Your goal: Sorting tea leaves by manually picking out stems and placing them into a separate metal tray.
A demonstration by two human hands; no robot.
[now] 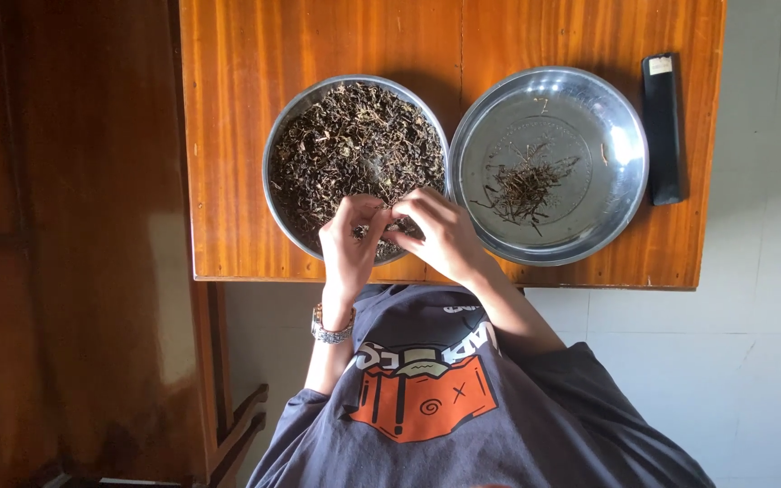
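Surface: one wooden table [246,136], orange-brown, glossy, with visible grain, seen from directly above. Room: pale tiled floor [752,361] on the right and below the table edge; a dark reddish-brown wooden panel [74,226] fills the left side, with part of a wooden chair frame [237,434] at its foot.

Item 1: round metal bowl [286,126], left of centre on the table, filled nearly to the rim with dried dark leaves and stems [345,145].

Item 2: round metal tray [607,117], shallow, just beside the bowl with the rims touching or nearly so. It holds one small loose pile of thin picked stems [522,190] near its centre; most of its base is bare.

Item 3: one black rectangular object [662,126], long and narrow, with a pale label at its far end, lying on the table just right of the tray.

Hands: two, both over the near edge of the bowl. The left hand [350,244] and right hand [440,237] meet fingertip to fingertip, fingers curled and pinched together on a small piece of the dried leaf matter between them; the piece itself is too small to make out. The rest of the leaves lie directly beneath and beyond the fingers.

Worn: one metal wristwatch [332,330] on the left wrist; one dark grey shirt [499,425] with an orange printed graphic.
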